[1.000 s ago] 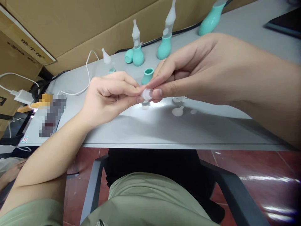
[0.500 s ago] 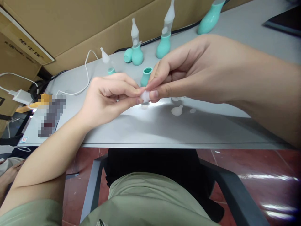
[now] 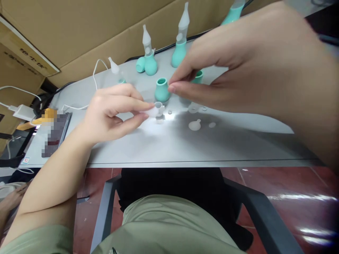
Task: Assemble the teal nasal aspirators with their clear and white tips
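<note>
White piece (image 3: 153, 112) in left hand (image 3: 104, 111)

Brown cardboard (image 3: 87, 31) lines the back of a grey table (image 3: 137, 151), and a chair (image 3: 263, 211) with grey armrests (image 3: 105, 208) stands before it, over glossy red floor tiles (image 3: 280, 181) streaked with reflected light (image 3: 304, 197).

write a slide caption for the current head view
The left hand pinches a whitish part near an open-topped teal bulb, while the right hand hovers above the table.
</note>
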`<move>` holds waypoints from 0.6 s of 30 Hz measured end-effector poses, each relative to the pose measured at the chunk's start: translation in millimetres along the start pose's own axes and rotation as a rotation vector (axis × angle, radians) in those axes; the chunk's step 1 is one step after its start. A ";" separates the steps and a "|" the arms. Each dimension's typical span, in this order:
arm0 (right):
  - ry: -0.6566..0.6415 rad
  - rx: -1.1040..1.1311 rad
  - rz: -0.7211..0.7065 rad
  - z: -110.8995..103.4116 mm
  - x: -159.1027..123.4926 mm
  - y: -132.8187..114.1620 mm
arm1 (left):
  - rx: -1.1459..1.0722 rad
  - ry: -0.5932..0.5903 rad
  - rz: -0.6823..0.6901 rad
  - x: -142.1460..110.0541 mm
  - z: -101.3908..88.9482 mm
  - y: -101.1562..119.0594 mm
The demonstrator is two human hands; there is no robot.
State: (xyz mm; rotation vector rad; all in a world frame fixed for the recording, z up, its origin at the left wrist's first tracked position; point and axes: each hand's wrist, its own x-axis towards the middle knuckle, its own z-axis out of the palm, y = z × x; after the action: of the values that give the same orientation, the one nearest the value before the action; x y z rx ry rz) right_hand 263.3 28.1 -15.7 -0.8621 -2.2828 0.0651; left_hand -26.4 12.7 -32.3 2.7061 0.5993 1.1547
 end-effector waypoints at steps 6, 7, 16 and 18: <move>-0.235 -0.128 -0.104 18.2 4.2 13.0 | 0.031 -0.291 0.009 -0.7 2.8 2.4; -0.276 -0.154 -0.090 19.8 5.0 11.0 | 0.028 -0.324 0.010 -0.2 3.6 2.6; -0.320 -0.252 -0.186 20.5 6.3 9.6 | 0.011 -0.188 -0.069 -1.6 9.4 -2.5; -0.300 -0.240 -0.181 22.0 5.5 12.2 | 0.037 -0.118 -0.090 -2.7 10.4 -8.7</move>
State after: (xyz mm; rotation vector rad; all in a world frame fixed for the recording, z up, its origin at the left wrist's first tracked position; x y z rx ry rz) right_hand 253.6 44.9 -32.6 -0.8035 -2.6814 -0.1755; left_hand -23.3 19.8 -43.8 2.7227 0.7233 0.9645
